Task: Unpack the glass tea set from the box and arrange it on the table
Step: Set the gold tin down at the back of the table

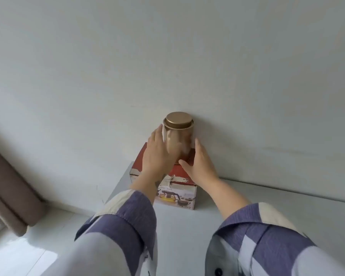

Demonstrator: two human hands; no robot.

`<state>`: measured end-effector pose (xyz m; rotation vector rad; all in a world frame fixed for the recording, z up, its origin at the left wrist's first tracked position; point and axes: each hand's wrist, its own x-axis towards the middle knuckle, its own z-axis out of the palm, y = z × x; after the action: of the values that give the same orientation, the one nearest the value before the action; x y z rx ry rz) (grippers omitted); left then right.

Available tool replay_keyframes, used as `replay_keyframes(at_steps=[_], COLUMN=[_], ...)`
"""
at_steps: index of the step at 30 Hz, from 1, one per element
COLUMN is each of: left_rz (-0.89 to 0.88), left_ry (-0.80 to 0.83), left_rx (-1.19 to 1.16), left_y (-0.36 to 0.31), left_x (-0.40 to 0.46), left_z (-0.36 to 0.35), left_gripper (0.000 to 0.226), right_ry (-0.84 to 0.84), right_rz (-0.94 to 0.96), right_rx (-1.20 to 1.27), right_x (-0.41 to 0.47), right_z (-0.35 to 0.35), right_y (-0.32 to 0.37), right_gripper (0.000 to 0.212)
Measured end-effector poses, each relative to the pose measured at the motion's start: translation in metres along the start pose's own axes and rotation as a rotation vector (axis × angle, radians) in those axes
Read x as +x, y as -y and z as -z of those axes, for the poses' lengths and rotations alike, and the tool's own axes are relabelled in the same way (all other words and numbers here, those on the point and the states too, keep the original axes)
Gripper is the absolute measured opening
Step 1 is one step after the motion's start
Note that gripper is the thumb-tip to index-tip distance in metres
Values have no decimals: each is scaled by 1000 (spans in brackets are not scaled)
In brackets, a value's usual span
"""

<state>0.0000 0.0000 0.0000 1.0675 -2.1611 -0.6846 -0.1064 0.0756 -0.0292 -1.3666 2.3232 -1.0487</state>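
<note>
A red and white cardboard box printed with a glass teapot and cups stands shut on the white table, against the wall. On top of it stands an upright gold metal canister with a round lid. My left hand lies flat against the canister's left side, fingers spread. Against its lower right side rests my right hand, thumb pointing toward the base. Both hands touch the canister from opposite sides. The tea set itself is hidden inside the box.
A plain white wall rises directly behind the box. The table's left edge runs just left of the box, with pale floor below. A brown curtain hangs at the far left beside a window frame.
</note>
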Motion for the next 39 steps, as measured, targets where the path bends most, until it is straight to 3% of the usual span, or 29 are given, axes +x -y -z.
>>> replay_keyframes(at_steps=[6, 14, 26, 31, 34, 39], left_rz=[23, -8, -114, -94, -1, 64], left_ry=[-18, -50, 60, 184, 284, 257], left_rx=[-191, -231, -300, -365, -438, -393], left_y=[15, 5, -130, -197, -235, -290], left_x=[28, 25, -55, -99, -117, -144], left_z=[-11, -15, -69, -115, -143, -208], left_gripper=[74, 75, 80, 68, 75, 82], right_ry=[-108, -174, -274, -159, -42, 41], right_rz=[-85, -83, -166, -196, -218, -238], right_rx=[334, 301, 303, 395, 399, 491], right_x=[31, 27, -67, -113, -135, -164], right_z=[-26, -17, 110, 181, 224, 274], right_y=[6, 3, -66, -133, -174, -235], right_gripper=[101, 101, 102, 99, 97, 82])
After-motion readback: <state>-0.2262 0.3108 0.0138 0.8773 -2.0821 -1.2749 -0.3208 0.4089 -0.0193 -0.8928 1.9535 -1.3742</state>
